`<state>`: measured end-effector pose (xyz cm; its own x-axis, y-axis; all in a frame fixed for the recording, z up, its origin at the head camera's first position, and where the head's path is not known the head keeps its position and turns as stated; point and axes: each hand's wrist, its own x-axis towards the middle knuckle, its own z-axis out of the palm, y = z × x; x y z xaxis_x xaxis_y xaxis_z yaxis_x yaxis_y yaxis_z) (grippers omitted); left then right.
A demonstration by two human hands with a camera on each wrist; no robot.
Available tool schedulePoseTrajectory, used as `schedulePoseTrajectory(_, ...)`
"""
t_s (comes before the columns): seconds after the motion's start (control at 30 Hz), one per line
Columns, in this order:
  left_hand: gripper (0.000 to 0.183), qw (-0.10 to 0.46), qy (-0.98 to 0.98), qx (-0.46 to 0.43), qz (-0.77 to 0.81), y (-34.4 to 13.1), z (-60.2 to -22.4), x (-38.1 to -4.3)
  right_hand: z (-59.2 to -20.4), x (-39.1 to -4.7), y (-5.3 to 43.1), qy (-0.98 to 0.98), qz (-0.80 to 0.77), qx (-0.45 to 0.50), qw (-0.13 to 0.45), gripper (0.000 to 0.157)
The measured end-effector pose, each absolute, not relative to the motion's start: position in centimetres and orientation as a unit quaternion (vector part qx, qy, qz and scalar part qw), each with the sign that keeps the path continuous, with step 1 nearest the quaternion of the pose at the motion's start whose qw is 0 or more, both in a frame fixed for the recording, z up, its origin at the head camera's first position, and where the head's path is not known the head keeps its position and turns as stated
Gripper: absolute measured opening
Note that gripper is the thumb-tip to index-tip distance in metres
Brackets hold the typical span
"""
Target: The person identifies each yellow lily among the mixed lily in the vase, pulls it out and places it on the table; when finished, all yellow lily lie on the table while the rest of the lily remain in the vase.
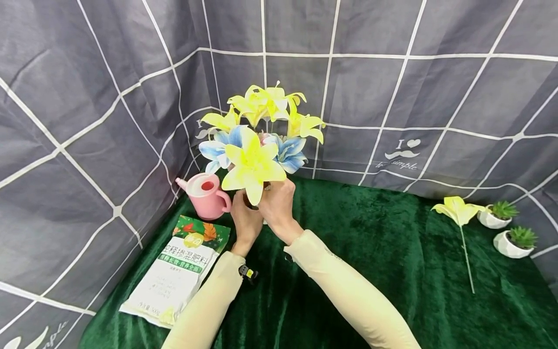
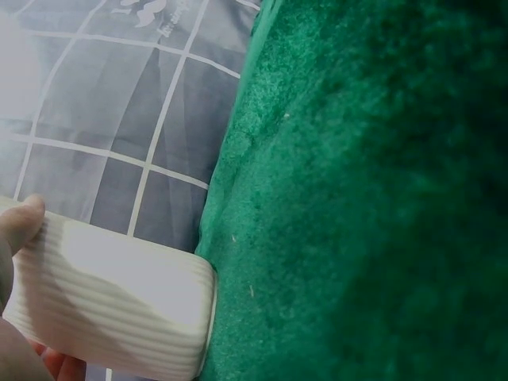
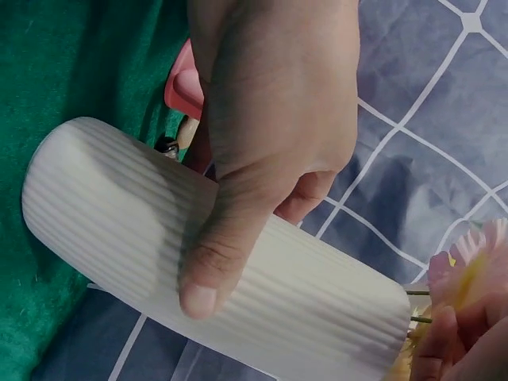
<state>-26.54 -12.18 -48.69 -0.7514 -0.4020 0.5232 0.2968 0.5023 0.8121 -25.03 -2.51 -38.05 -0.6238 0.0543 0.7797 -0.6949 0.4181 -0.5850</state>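
A person's hands meet beneath a bouquet (image 1: 250,145) of yellow and blue lilies, the right hand (image 1: 279,203) closer to the blooms than the left hand (image 1: 247,220); their grip is partly hidden. Pale sleeves (image 1: 348,286) cover both forearms. A pink watering can (image 1: 207,198) stands just left of the bouquet, with a fertilizer bag (image 1: 174,271) lying to its near left. Well right of the bouquet, a single yellow lily (image 1: 458,211) and two potted succulents (image 1: 516,242) sit on green cloth (image 1: 370,232). A gray checked curtain (image 1: 370,87) hangs behind the bouquet.
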Motion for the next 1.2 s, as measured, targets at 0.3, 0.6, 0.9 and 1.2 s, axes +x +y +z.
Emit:
schedulePoseTrajectory(0.3, 0.045, 0.358, -0.788, 0.027, -0.500, -12.2, -48.7, -26.7, -37.8, -25.2, -2.7, -0.737, 0.514, 0.203, 0.390, 0.018)
schedulePoseTrajectory(0.6, 0.048, 0.350, -0.789, 0.029, -0.504, -12.1, -48.5, -26.5, -38.4, -25.1, -2.3, -0.749, 0.493, 0.176, 0.407, 0.009)
schedulePoseTrajectory(0.9, 0.051, 0.335, -0.804, 0.042, -0.489, -12.0, -48.4, -26.3, -38.5, -24.5, -1.6, -0.732, 0.508, 0.178, 0.418, 0.006)
schedulePoseTrajectory(1.2, 0.065, 0.338, -0.803, 0.042, -0.489, -11.9, -48.6, -26.4, -38.0, -24.3, -1.2, -0.736, 0.524, 0.137, 0.407, 0.014)
